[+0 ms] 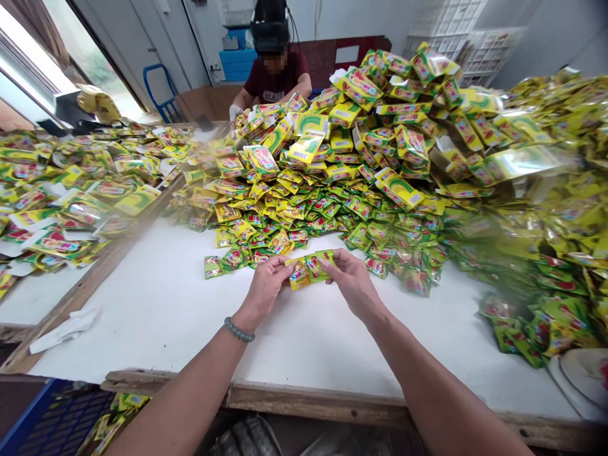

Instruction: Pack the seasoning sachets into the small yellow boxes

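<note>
Over the white table, my left hand pinches a small yellow packet between thumb and fingers. A green packet with a red picture lies edge to edge with it, and my right hand grips that one at its outer side. Whether the two packets are joined or just overlap, I cannot tell. Just beyond my fingers spreads a heap of loose small green and yellow packets. A beaded bracelet circles my left wrist.
Yellow-green cartons are piled high behind the packets. More cartons cover the left side, past a wooden strip. A white cloth or paper lies near it. A blue basket sits below. Another person sits opposite.
</note>
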`<state>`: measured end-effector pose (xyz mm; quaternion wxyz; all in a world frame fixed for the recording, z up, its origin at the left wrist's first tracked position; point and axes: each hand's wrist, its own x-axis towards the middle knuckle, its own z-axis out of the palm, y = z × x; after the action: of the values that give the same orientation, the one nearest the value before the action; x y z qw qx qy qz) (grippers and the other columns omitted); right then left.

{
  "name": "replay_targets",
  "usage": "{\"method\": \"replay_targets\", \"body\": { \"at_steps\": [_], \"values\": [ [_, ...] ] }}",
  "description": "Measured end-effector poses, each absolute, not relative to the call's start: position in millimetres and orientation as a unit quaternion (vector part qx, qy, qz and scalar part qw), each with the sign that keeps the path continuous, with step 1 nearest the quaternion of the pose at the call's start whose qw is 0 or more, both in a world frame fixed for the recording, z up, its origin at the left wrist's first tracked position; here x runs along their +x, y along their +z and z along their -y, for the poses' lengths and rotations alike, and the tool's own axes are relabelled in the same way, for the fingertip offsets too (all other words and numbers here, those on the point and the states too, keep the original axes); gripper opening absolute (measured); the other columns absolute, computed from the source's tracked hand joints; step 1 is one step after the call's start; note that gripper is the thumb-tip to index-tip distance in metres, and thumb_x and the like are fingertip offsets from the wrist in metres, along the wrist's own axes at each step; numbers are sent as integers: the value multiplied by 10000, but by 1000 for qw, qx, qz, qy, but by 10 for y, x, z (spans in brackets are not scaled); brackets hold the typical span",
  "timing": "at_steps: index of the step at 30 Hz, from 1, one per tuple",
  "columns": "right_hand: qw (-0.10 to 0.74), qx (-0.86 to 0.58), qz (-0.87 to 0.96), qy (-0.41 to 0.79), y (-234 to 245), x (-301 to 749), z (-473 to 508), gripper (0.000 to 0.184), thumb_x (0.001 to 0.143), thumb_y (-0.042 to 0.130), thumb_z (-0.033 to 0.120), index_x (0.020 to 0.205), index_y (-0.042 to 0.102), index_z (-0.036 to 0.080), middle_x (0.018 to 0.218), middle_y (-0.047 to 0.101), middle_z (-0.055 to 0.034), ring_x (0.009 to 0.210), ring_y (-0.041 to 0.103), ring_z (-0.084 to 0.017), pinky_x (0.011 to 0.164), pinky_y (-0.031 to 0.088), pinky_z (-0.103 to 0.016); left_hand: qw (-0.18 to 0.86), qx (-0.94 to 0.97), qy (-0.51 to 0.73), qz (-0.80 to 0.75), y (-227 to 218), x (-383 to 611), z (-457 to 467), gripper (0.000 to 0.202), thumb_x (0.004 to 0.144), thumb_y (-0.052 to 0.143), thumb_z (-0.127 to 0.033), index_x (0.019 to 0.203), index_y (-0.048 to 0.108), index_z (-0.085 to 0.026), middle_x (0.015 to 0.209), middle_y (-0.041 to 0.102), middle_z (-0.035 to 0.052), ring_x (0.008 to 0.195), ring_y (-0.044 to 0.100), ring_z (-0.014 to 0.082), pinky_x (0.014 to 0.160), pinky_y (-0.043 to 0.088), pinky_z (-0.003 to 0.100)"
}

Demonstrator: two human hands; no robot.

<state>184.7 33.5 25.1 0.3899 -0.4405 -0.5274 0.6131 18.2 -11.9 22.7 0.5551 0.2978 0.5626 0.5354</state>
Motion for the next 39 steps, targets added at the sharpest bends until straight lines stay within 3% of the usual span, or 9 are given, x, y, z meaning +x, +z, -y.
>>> {"method": "replay_targets", "body": {
  "at_steps": [5,9,13,20,22,25,30,36,39],
  "values": [
    [399,-450,527,601,161,1759,-299,454,705,704,614,808,569,193,739,633,-24,692,573,-169,613,467,-285,565,308,555,-527,252,234,120,474,597,842,-545,769,616,-166,694,664,-13,653,614,137,657,507,270],
    [367,-494,587,526,111,1731,-257,453,744,666,635,748,559,195,718,612,-21,726,576,-188,674,485,-311,547,304,561,-542,225,253,121,470,523,913,-439,754,609,-165,651,666,-23,594,586,112,601,451,231],
    [375,-445,554,596,131,1735,-235,513,802,627,645,1014,612,179,971,676,-70,897,631,-220,785,516,-336,559,300,561,-532,176,257,111,441,551,898,-454,724,605,-173,607,657,-19,555,573,113,587,435,237],
    [348,-447,565,600,163,1750,-282,503,747,662,637,853,650,146,784,677,-75,735,622,-222,638,498,-324,541,416,469,-561,281,170,-56,360,616,819,-455,752,624,-185,663,681,32,601,606,166,606,460,288],
    [373,-456,532,608,153,1756,-318,539,719,669,648,911,657,145,800,683,-85,734,628,-224,612,500,-315,470,501,418,-595,513,96,-245,323,678,768,-428,856,650,-185,718,691,46,645,628,193,627,483,313],
    [416,-470,488,606,89,1726,-347,508,697,681,631,885,643,160,761,674,-75,701,629,-217,564,486,-290,225,631,376,-640,1024,53,-648,306,779,697,-378,1018,661,-190,930,719,89,831,667,247,784,516,380],
    [462,-453,482,591,-35,1594,-337,389,736,674,558,808,636,179,727,685,-64,675,633,-214,549,480,-281,-97,814,275,-502,1741,612,-1346,370,833,658,-314,1169,643,-163,1225,641,162,1189,545,324,1051,419,476],
    [446,-491,530,529,-33,1607,-369,124,762,589,304,783,619,186,761,713,-73,741,654,-242,653,462,-308,-226,923,127,-285,1672,2056,-1921,356,814,640,-261,1138,670,-116,1450,488,215,1445,286,387,1181,210,570],
    [435,-492,550,516,-44,1642,-385,105,743,547,233,813,615,193,776,717,-59,737,643,-229,662,432,-295,-216,915,61,-335,1545,2436,-2221,415,819,576,-160,1222,645,-93,1499,443,241,1480,226,395,1175,117,648]
  ]
}}
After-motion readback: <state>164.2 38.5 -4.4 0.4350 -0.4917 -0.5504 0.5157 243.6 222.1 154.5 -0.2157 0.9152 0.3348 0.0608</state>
